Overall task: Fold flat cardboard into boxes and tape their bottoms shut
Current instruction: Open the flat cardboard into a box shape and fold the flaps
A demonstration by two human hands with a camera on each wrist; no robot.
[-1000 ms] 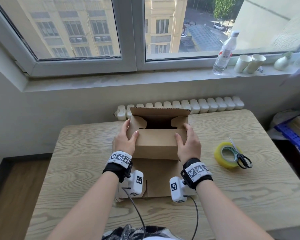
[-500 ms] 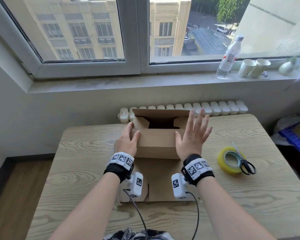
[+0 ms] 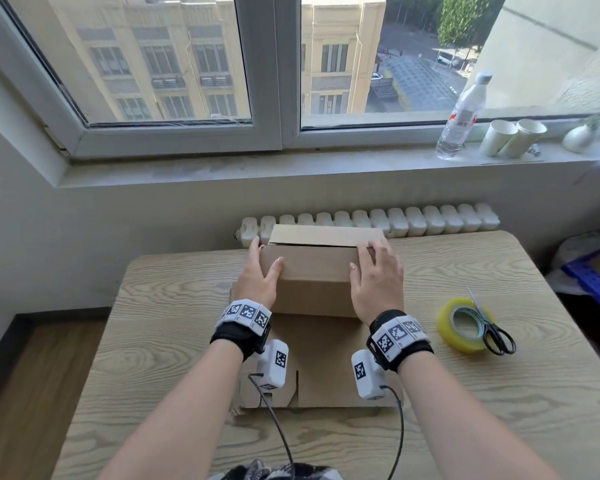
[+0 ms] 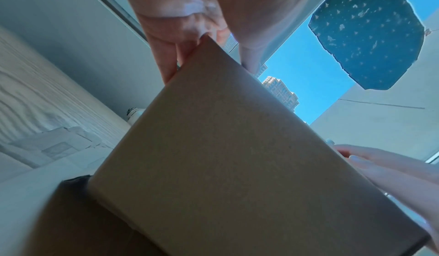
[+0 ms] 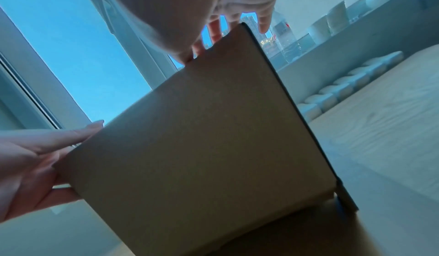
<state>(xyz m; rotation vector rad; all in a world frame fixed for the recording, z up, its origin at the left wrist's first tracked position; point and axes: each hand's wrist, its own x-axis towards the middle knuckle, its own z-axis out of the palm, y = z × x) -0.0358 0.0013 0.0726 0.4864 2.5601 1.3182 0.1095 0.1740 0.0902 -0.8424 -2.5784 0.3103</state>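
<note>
A brown cardboard box (image 3: 312, 275) stands on a sheet of flat cardboard (image 3: 323, 358) in the middle of the wooden table (image 3: 174, 323). Its two long top flaps are folded down, with only a dark slit between them. My left hand (image 3: 260, 271) grips the box's left end, thumb on the near flap and fingers round the side. My right hand (image 3: 378, 278) lies over the right end, its straight fingers pressing the far flap down. The left wrist view shows the box (image 4: 225, 156) close up and the right wrist view shows the same box (image 5: 202, 138), with fingers at its upper corner.
A yellow tape roll (image 3: 461, 323) with black scissors (image 3: 496, 334) resting on it sits on the table to the right. A radiator (image 3: 413, 220) runs behind the table. On the sill stand a water bottle (image 3: 461, 116) and two paper cups (image 3: 513, 136).
My right hand left the box's side, rose with spread fingers and brought the far flap down. The open top has closed to a slit. My left hand stayed at the left end.
</note>
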